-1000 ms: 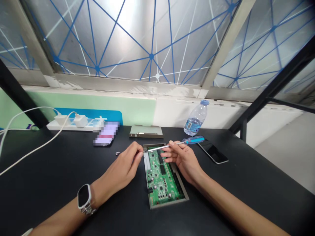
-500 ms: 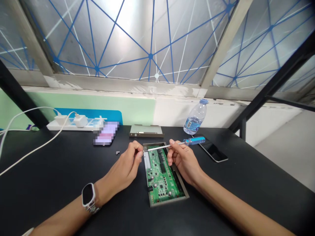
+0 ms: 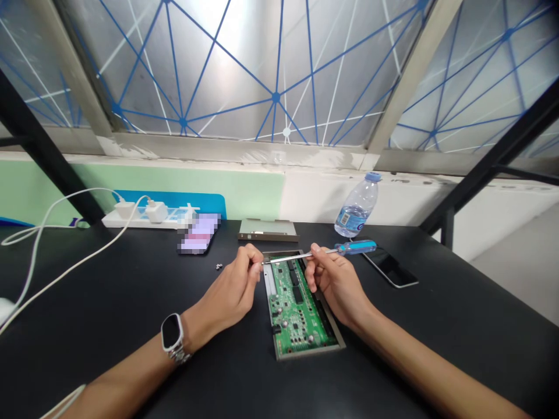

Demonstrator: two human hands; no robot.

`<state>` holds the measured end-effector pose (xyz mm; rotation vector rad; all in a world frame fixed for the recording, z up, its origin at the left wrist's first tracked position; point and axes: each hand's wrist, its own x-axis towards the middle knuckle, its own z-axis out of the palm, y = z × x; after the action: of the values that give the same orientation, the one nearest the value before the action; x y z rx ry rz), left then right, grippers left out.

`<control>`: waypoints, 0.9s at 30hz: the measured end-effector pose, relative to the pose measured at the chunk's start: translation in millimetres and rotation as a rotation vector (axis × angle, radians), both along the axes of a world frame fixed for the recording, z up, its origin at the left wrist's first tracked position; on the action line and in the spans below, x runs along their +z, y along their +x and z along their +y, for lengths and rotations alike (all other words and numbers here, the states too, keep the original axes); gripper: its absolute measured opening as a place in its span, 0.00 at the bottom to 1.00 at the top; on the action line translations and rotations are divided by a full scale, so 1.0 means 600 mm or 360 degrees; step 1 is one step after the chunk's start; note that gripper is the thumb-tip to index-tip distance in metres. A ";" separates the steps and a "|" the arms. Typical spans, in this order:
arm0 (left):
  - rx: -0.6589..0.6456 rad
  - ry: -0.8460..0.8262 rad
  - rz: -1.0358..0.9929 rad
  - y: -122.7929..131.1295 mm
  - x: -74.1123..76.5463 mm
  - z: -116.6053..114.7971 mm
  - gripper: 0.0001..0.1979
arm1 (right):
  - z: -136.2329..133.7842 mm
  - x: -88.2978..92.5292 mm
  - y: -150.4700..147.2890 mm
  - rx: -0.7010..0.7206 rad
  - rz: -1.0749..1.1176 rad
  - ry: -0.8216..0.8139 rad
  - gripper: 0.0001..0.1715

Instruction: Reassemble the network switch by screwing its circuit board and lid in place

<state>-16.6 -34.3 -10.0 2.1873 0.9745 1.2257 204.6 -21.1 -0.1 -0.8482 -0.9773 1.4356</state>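
A green circuit board lies in a grey metal tray on the black table. My right hand pinches the metal shaft of a blue-handled screwdriver, held level above the board's far end. My left hand, fingers curled, pinches at the screwdriver's tip by the tray's far left corner; what lies between its fingertips is too small to name. A watch is on my left wrist.
Two tiny screws lie left of my left hand. A grey metal cover, a blurred phone, a power strip with white cables, a water bottle and a dark phone sit around the back.
The camera has shifted slightly, so everything sits a little further right in view. Both hands keep their grip at the screwdriver; the right hand's fingers have curled in closer to the shaft.
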 end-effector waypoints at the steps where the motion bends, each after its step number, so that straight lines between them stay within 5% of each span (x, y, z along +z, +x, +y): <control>1: 0.0011 0.0006 -0.0015 -0.002 0.002 0.002 0.05 | 0.001 0.001 0.003 -0.0016 0.0017 0.0006 0.18; 4: 0.0074 -0.0019 0.0038 -0.018 0.015 0.011 0.04 | 0.010 0.003 0.015 -0.0096 0.0068 0.0005 0.15; 8: 0.0105 -0.0130 0.0567 -0.058 0.035 0.029 0.06 | 0.023 0.005 0.027 -0.0186 0.0072 -0.0011 0.14; 13: 0.0128 -0.0176 0.0996 -0.103 0.032 0.048 0.07 | 0.020 0.003 0.021 -0.0127 -0.0013 0.0039 0.14; 27: 0.0310 -0.0384 0.1100 -0.156 0.013 0.082 0.07 | 0.007 -0.004 0.012 -0.0042 -0.0159 0.0118 0.17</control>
<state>-110.2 14.7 -2.1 2.3873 1.5345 0.3607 211.7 -17.1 -2.2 -0.8819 -1.0838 1.3369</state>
